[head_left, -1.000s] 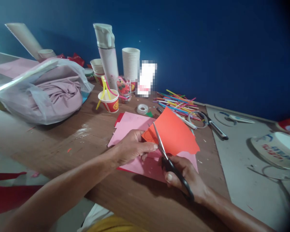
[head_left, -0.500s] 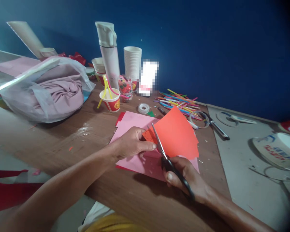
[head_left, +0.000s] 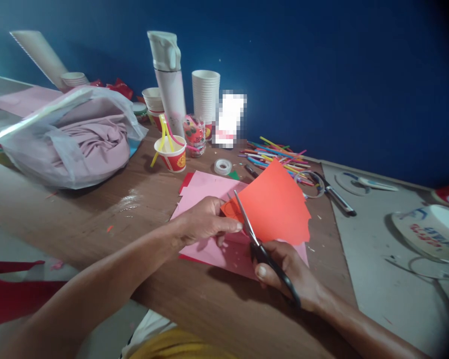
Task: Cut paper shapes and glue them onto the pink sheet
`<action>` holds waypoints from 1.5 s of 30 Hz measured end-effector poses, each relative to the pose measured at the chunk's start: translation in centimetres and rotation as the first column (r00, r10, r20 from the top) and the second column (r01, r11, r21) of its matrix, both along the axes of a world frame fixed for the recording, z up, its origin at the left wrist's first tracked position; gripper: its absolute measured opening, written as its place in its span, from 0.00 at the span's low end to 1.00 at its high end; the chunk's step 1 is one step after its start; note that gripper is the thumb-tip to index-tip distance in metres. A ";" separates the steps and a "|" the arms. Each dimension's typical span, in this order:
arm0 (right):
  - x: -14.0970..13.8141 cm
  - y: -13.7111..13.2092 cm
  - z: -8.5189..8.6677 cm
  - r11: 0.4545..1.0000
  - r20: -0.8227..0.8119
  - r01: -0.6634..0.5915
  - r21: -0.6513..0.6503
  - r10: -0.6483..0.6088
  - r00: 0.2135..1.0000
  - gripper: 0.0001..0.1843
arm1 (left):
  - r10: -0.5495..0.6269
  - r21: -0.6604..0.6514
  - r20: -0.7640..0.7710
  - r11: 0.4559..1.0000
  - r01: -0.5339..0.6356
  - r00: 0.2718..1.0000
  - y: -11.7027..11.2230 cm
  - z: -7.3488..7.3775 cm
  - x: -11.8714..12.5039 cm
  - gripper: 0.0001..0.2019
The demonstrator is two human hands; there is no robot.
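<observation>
- Left hand [head_left: 205, 219]: thumb and fingers are pinching the left corner of an orange sheet [head_left: 277, 204], closed on it with hardly any gap showing.
- Right hand [head_left: 284, 269]: fingers are curling closed around the black handles of the scissors [head_left: 262, 254]; the thumb is lying along the near side.
- Scissors: the metal blades are standing slightly apart, one crossing over the orange sheet near the left thumb, another tip showing just past the sheet's upper left edge.
- Orange sheet: hovering tilted above pink paper [head_left: 194, 199]; its right edge is looking jagged. Near the pinched corner it is bearing a dark drawn curve, and I am making out no letters there.
- Pink paper: lying on the brown tabletop [head_left: 101, 209], red paper [head_left: 187, 182] peeping out beneath it.
- Writing, small paper cup [head_left: 175, 160]: its red side is carrying a golden emblem, too small to read. Yellow and pink straws are leaning inside.
- Writing, white tub [head_left: 426, 234]: standing well to the right, it is showing blue and red lettering, too blurred for me to read.
- Screen [head_left: 230, 117] beside the stacked cups [head_left: 205, 94]: its face is showing only as pixel blocks, so I am reading nothing.
- Nearby: a tape roll [head_left: 217, 168] is lying just beyond the pink paper; colourful sticks [head_left: 273, 149] are sprawling by the blue wall [head_left: 340, 89].
</observation>
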State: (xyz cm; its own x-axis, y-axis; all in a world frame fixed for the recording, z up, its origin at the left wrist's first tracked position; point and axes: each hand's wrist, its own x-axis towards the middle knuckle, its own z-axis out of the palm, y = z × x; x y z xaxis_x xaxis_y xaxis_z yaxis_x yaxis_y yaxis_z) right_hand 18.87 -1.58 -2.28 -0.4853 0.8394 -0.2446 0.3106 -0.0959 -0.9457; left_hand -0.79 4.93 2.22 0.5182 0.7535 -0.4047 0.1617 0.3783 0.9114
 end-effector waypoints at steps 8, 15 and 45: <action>-0.5 -0.2 0.4 0.998 -0.066 0.037 -0.058 -0.041 0.997 0.22 | 0.026 0.076 0.016 0.997 -0.027 1.000 0.0 -1.3 0.2 0.07; -1.3 -1.1 0.6 0.978 -0.236 0.189 -0.088 -0.205 0.950 0.21 | 0.094 0.117 0.020 0.989 -0.095 0.995 -0.5 -1.3 0.8 0.14; -2.4 -2.8 1.8 0.946 -0.534 0.109 -0.306 -0.266 0.803 0.23 | 0.116 0.338 0.053 0.932 -0.127 0.992 -1.2 -2.5 1.8 0.04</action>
